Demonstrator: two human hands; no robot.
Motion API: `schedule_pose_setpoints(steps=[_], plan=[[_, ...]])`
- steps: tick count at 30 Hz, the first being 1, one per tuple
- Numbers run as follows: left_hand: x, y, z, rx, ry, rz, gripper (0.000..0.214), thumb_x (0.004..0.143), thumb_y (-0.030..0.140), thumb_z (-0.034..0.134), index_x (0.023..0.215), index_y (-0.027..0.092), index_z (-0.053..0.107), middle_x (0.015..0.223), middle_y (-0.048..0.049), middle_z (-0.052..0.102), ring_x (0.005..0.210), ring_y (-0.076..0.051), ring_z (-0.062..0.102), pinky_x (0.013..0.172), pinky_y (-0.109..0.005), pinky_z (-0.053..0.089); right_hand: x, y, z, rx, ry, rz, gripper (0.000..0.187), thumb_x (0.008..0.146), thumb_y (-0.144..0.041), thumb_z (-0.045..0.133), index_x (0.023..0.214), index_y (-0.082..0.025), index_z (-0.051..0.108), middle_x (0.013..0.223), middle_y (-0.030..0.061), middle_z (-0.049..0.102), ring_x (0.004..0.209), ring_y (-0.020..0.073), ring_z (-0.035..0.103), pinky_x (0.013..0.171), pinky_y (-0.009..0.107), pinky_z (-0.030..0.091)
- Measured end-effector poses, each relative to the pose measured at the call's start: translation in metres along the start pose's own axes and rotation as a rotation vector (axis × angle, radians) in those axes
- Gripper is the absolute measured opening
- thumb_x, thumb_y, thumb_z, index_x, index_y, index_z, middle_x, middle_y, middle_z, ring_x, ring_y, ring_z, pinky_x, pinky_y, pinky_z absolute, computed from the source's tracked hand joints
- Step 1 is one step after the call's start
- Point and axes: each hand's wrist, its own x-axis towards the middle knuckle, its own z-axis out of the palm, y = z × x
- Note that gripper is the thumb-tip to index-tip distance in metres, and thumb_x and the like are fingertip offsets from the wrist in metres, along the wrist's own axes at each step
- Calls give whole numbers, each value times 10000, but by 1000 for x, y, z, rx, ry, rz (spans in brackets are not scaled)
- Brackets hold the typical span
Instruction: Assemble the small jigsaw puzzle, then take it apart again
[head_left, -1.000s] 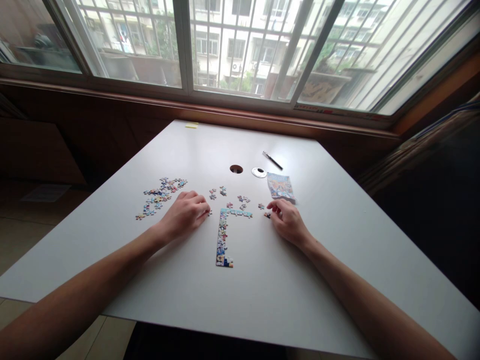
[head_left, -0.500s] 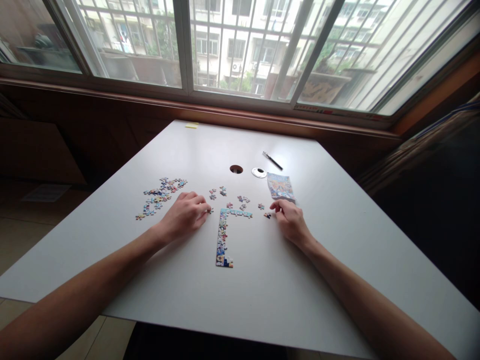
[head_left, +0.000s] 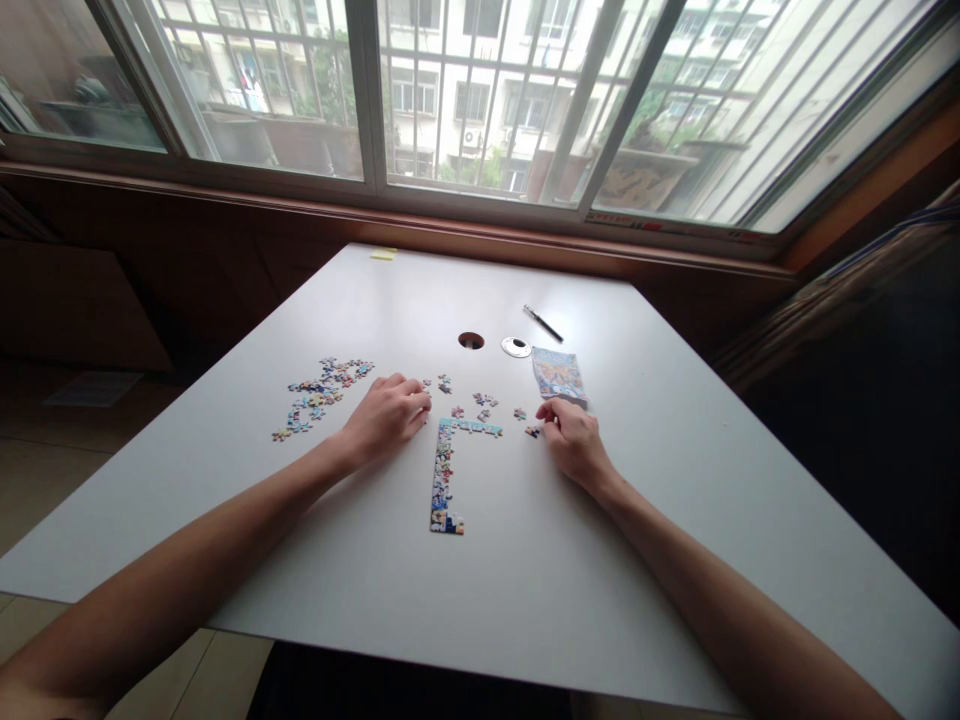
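Note:
On the white table, a partly joined jigsaw puzzle (head_left: 441, 485) forms an upside-down L, with a tall left strip and a short light-blue top strip. Just left of its top corner is my left hand (head_left: 388, 415), fingers curled and closed over the loose pieces there; what lies under the fingertips is hidden. My right hand (head_left: 571, 438) rests to the right of the puzzle, its fingers bent and pressed together. Whether it pinches anything does not show. By its fingertips lie a dark puzzle piece (head_left: 532, 431) and a greenish puzzle piece (head_left: 520, 413).
Several loose pieces (head_left: 486, 400) lie beyond the puzzle, and a larger scatter of pieces (head_left: 315, 398) is at the left. A picture sheet (head_left: 559, 375), a pen (head_left: 543, 323), a round cover (head_left: 516, 347) and a cable hole (head_left: 471, 341) are farther back. Windows rise behind.
My left hand has shifted slightly right and away from me, covering loose pieces that showed by its fingertips. The right hand stays nearly where it was.

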Motion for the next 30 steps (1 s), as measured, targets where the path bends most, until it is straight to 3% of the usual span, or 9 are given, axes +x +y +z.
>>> schedule_pose_setpoints(steps=[5, 12, 20, 24, 27, 30], plan=[[29, -5, 12, 51, 1, -9, 280, 961, 220, 476, 1127, 242, 701, 1060, -91, 646, 1002, -262, 519, 852, -404, 379, 0, 0, -2, 16, 2, 3, 172, 730, -148, 428, 790, -216, 574, 758, 32, 634, 748, 215, 571, 705, 321, 389], [46, -11, 11, 7, -22, -14, 197, 919, 185, 553, 887, 218, 745, 1007, -71, 662, 974, -247, 511, 866, -389, 347, 0, -5, -6, 15, 9, -2, 129, 724, -157, 421, 756, -221, 528, 726, 28, 611, 700, 206, 543, 659, 309, 371], [53, -13, 8, -167, -59, -32, 111, 882, 164, 604, 841, 165, 706, 998, -84, 690, 1013, -264, 554, 909, -430, 357, -1, -8, -7, -22, 28, -34, 119, 739, -127, 460, 780, -211, 532, 769, 32, 612, 770, 218, 550, 746, 351, 378], [41, 10, 2, -375, -133, -2, 142, 913, 156, 566, 927, 172, 707, 894, -31, 727, 821, -151, 640, 779, -280, 458, -9, -30, -16, 26, 65, -290, 45, 829, -208, 583, 860, -207, 552, 835, 39, 621, 845, 234, 566, 839, 413, 399], [22, 38, -6, -706, -202, 11, 132, 894, 164, 592, 944, 165, 715, 871, -31, 734, 779, -129, 658, 718, -230, 484, -22, -54, -21, 209, -40, -522, 146, 861, -202, 634, 991, -216, 572, 917, 57, 653, 893, 232, 586, 851, 418, 458], [5, 59, -15, -868, -196, -17, 116, 872, 173, 619, 946, 152, 706, 847, -38, 732, 776, -132, 666, 720, -224, 499, -34, -73, -21, 348, -161, -603, 232, 874, -193, 665, 1088, -226, 582, 961, 72, 667, 910, 227, 601, 801, 392, 513]])
